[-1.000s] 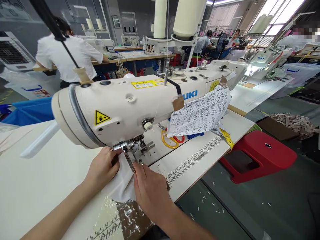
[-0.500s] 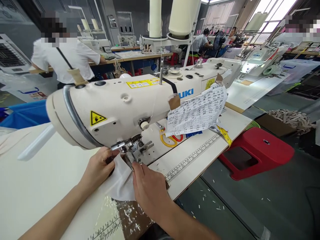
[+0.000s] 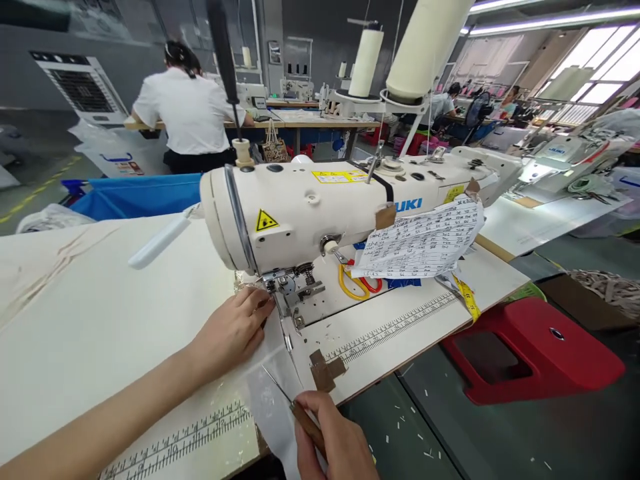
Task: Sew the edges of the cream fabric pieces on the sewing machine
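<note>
My left hand [image 3: 227, 333] lies at the needle area of a white sewing machine [image 3: 293, 227], its fingers curled down on white fabric [image 3: 273, 400]. The fingertips are partly hidden under the machine head. Nearer to me, my right hand [image 3: 340, 443] is closed round the wooden handle of an awl [image 3: 309, 423]. The awl's thin metal point reaches up and left over the fabric. Between the hands, a slim pointed metal piece [image 3: 288, 341] extends from beside the presser foot; its kind is unclear. The fabric hangs over the table's front edge.
Yellow-and-red-handled scissors [image 3: 353, 283] lie behind the needle, near a handwritten sheet [image 3: 425, 237] taped to the machine. A yellow tape measure [image 3: 467, 300] hangs at the table edge. A red stool [image 3: 545, 347] stands right. A co-worker [image 3: 185, 110] sits beyond the table.
My right hand has drawn back from the needle toward me, and the awl now shows in it. My left hand stays by the needle. The view has shifted left.
</note>
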The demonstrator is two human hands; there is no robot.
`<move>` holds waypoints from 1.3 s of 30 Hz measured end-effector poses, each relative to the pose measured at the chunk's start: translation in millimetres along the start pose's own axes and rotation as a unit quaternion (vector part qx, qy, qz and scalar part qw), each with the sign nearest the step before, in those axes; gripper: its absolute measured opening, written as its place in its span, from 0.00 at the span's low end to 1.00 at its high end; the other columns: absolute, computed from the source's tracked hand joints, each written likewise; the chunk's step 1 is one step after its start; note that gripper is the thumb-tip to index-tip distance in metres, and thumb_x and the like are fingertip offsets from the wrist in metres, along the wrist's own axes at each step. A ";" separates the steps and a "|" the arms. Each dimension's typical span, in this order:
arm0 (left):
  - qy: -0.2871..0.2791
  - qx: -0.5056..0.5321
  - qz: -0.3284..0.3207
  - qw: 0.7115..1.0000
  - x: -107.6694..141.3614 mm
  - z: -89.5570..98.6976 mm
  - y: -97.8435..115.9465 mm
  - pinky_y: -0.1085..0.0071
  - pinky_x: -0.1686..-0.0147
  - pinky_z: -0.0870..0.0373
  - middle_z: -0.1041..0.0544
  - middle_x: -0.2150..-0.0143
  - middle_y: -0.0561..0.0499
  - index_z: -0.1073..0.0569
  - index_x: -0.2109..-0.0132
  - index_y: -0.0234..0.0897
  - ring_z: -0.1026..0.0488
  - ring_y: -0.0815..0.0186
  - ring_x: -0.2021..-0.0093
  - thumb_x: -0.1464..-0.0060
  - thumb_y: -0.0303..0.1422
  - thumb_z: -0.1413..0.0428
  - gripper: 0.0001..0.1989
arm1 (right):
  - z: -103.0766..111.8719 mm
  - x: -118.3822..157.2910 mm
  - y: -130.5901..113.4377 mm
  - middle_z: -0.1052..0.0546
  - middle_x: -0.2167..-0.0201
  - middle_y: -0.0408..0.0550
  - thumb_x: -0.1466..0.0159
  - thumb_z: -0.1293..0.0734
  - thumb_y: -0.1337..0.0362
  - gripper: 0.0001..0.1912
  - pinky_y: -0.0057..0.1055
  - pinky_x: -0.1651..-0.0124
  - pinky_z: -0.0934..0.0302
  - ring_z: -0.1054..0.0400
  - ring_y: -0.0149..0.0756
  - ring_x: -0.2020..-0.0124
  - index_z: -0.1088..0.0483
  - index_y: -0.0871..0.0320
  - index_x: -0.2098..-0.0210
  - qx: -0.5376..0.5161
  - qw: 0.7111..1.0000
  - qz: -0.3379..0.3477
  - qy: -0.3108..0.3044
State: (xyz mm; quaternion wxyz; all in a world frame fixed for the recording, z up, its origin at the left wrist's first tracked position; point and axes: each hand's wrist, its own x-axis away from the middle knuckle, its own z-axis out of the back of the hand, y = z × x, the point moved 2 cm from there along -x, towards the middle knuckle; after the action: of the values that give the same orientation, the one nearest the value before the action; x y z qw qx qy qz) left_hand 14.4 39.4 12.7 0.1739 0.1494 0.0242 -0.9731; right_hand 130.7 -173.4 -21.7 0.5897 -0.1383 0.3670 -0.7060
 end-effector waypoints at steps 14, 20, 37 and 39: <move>0.042 -0.022 0.009 0.999 16.1 -8.8 17.4 0.56 0.44 0.29 0.23 0.42 0.39 0.26 0.42 0.24 0.29 0.52 0.41 0.35 0.30 0.59 0.24 | 23.5 -4.5 5.1 0.20 0.59 0.48 0.31 0.46 0.72 0.20 0.28 0.68 0.29 0.21 0.38 0.66 0.40 0.53 0.41 0.028 0.996 0.081 -0.020; 0.063 -0.057 0.000 0.996 13.2 -9.2 21.0 0.56 0.45 0.29 0.23 0.43 0.38 0.25 0.43 0.23 0.29 0.51 0.41 0.33 0.31 0.60 0.24 | 29.8 -13.4 0.1 0.19 0.60 0.50 0.35 0.45 0.75 0.21 0.28 0.68 0.30 0.21 0.38 0.66 0.36 0.59 0.45 0.076 0.993 0.095 -0.014; 0.039 -0.064 0.044 0.996 18.0 -10.6 42.6 0.53 0.36 0.40 0.29 0.36 0.35 0.31 0.38 0.23 0.36 0.50 0.35 0.33 0.30 0.61 0.25 | 31.4 -40.2 -14.2 0.18 0.64 0.50 0.36 0.47 0.76 0.20 0.31 0.74 0.34 0.21 0.38 0.70 0.32 0.61 0.50 0.137 0.986 0.090 -0.018; 0.038 -0.054 0.051 0.996 19.6 -11.0 44.7 0.53 0.34 0.42 0.30 0.36 0.36 0.30 0.38 0.25 0.37 0.51 0.34 0.33 0.30 0.61 0.25 | 30.5 -42.5 -15.9 0.19 0.64 0.49 0.35 0.47 0.76 0.20 0.31 0.76 0.36 0.22 0.38 0.71 0.32 0.60 0.50 0.143 0.985 0.093 -0.016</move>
State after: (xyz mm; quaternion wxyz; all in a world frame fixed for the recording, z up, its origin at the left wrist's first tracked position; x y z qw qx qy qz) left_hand 15.4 -8.0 -3.4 0.2303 0.1780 0.0760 -0.9537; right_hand 149.6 -143.9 20.3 0.6725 -0.0291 0.2639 -0.6909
